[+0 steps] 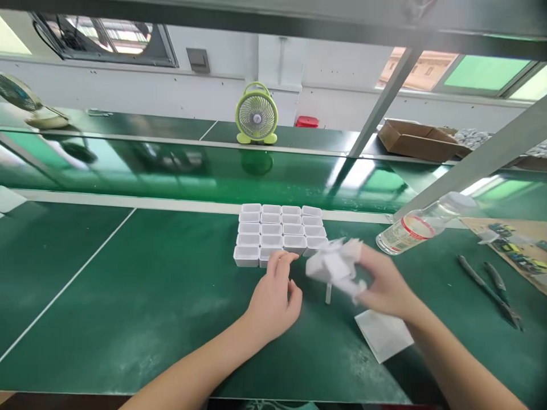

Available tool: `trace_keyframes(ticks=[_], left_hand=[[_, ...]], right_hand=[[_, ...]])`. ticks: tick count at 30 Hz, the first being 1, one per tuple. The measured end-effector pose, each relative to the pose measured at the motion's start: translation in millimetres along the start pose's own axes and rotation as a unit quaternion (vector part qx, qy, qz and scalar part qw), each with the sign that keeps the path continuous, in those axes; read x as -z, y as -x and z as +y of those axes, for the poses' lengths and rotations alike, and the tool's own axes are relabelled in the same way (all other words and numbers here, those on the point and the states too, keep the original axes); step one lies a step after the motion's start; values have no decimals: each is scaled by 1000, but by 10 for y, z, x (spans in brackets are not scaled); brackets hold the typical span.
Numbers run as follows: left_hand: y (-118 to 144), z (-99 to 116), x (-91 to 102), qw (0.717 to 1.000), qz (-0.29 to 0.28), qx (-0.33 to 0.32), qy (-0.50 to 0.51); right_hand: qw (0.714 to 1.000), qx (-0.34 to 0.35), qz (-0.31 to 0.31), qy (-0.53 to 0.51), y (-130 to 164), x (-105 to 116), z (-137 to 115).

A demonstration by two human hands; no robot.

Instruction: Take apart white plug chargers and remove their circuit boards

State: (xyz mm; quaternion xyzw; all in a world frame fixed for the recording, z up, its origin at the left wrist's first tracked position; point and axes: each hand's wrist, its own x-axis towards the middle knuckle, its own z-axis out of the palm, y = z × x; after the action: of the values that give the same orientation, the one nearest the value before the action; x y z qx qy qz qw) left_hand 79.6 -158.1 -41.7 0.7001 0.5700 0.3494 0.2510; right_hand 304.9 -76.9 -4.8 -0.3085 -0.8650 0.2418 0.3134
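Several small white open-topped boxes (pixel 260 229) stand in close rows on the green table. My left hand (pixel 276 302) is at the near edge of these rows, its fingertips at a front box. Its fingers are bent, with the thumb apart, and nothing shows in its grasp. To the right, my right hand (pixel 382 282) grips a blurred bundle of crumpled white paper-like material (pixel 335 265) beside the front right boxes. Under that bundle is a small pale stick-like piece (pixel 328 293). A flat white square sheet (pixel 382 335) lies below my right wrist.
A clear bottle with a red-and-white label (pixel 405 232) leans at the right. Pliers (pixel 487 290) and a brown board with small parts (pixel 517 245) are farther right. A metal post (pixel 470 159) slants above. A green fan (pixel 257 117) stands at the back.
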Motion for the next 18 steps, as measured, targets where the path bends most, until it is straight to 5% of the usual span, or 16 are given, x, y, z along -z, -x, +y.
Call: trace_keyframes(ticks=[3,5,10,14,18], left_hand=[[-20,2,29,999,9,14,-40],[-27,-13,17,997,0,11,-83],[-24,-86,-52,988,24,-26,-147],[-35,-142,-74,987,37,-21,-155],[-46,-161,-86,986,39,-10,-164]], right_hand=[[975,-142,153,70,-442,243,349],[945,-243,157,150,-784,297,646],[923,-316,159,149,-1305,163,1157],[919,-310,212,122,-1254,133,1154],[921,-244,289,96,-850,180,837]])
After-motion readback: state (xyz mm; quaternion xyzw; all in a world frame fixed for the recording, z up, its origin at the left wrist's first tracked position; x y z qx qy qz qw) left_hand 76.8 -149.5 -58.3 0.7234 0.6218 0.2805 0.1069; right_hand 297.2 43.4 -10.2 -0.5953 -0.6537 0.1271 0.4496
